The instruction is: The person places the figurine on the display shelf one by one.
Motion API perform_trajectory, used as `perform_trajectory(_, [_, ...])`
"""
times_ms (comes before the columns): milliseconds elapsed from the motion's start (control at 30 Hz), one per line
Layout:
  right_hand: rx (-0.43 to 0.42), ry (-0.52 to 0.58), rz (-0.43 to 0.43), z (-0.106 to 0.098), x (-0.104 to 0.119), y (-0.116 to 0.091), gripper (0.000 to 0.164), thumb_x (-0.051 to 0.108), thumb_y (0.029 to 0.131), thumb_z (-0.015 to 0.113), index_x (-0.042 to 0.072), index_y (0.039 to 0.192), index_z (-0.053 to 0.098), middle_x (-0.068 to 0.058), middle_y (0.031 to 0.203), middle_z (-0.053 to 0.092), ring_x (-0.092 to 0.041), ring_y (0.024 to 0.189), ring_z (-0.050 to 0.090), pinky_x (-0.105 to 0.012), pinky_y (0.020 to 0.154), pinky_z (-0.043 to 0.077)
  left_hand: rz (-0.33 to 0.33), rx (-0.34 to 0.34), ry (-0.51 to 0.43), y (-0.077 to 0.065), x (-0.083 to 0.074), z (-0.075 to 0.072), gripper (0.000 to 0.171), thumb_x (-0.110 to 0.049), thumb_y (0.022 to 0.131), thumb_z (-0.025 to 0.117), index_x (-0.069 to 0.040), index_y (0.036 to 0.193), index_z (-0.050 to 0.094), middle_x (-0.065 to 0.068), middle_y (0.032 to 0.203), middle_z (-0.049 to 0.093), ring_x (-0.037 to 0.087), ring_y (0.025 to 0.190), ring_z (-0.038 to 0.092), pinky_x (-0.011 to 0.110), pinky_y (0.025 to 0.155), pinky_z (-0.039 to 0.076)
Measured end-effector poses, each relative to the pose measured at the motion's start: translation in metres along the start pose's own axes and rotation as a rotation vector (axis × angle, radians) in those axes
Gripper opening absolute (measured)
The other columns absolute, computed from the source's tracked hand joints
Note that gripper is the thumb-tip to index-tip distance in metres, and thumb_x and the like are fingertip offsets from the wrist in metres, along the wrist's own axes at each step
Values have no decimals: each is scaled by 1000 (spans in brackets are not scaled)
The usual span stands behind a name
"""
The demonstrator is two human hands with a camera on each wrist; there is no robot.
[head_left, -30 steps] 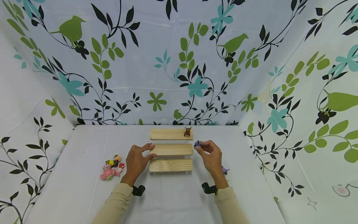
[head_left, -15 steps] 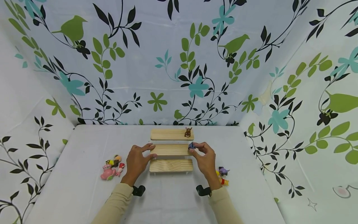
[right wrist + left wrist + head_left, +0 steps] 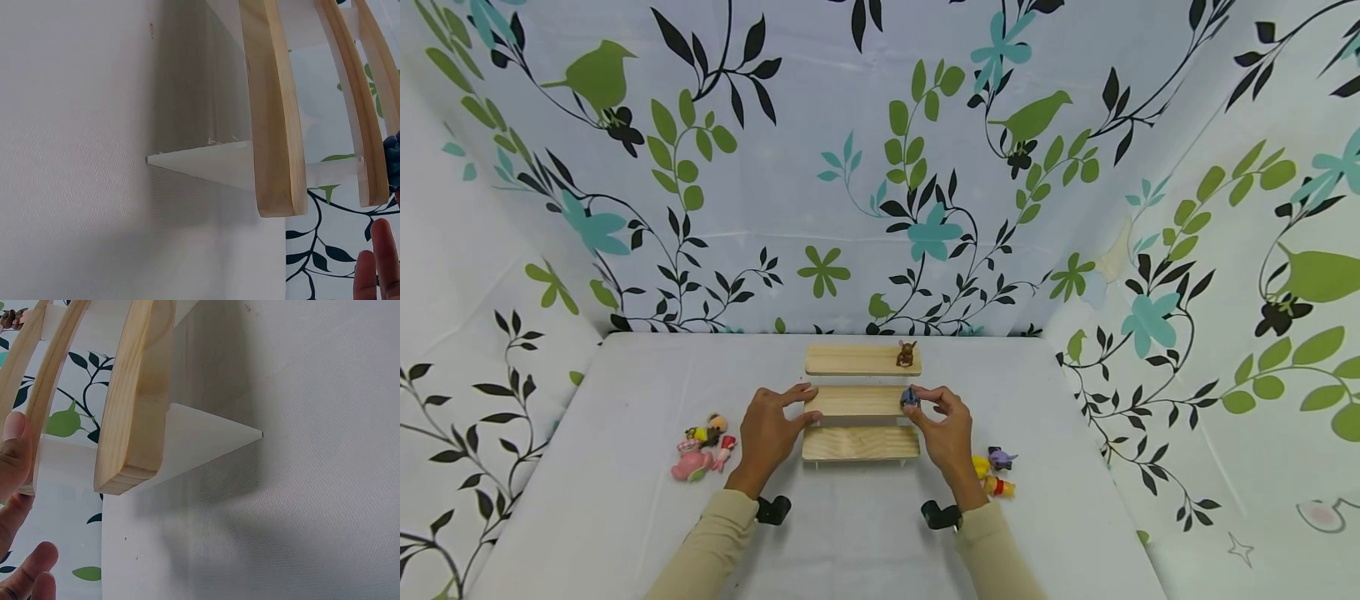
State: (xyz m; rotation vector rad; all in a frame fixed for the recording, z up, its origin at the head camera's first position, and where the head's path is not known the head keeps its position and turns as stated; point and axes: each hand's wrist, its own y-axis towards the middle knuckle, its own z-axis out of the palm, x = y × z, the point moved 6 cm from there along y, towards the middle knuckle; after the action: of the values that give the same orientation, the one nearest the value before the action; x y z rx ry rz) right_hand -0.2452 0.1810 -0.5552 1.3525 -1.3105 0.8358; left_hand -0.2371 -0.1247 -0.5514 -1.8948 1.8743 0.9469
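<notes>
A tiered stand has three pale wooden boards on white supports. My left hand (image 3: 767, 435) pinches the left end of the middle board (image 3: 853, 402), with the thumb on one face and a finger on the other in the left wrist view. At that board's right end, my right hand (image 3: 949, 435) holds a small blue figurine (image 3: 909, 397) between thumb and fingers. The figurine is at the board's surface; fingers partly cover it, and only its edge shows in the right wrist view. A brown animal figurine (image 3: 906, 354) sits on the right end of the back board (image 3: 850, 360).
Left of the stand lies a cluster of toy figurines, including a pink one (image 3: 691, 462). Near my right wrist are a purple figurine (image 3: 1001, 457) and a red-and-yellow one (image 3: 998, 487). The front board (image 3: 859, 444) is lowest. Patterned cloth hangs behind the white table (image 3: 850, 533).
My right hand has moved left with the blue figurine, from beside the stand to the middle board's right end. The left hand keeps its hold on the board.
</notes>
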Motion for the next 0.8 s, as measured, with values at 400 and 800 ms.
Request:
perform_trajectory(400, [-9,64,-3,3,-4,-1,27,18,86,90,10,107,75,-4,125,80,-26,125,62,-58,109,39,-7,14,0,-2,-3,-2,53,-37,83,89,-24,134,76,4,123,79,26,94,60,44,75,55])
perform_trajectory(800, [-45,18,15,2,18,-7,25,5,87,87,3,108,74,-9,125,79,-29,125,61,-56,108,39,5,3,-18,-1,-2,0,53,-35,82,90,-23,132,77,2,131,77,31,96,63,45,72,54])
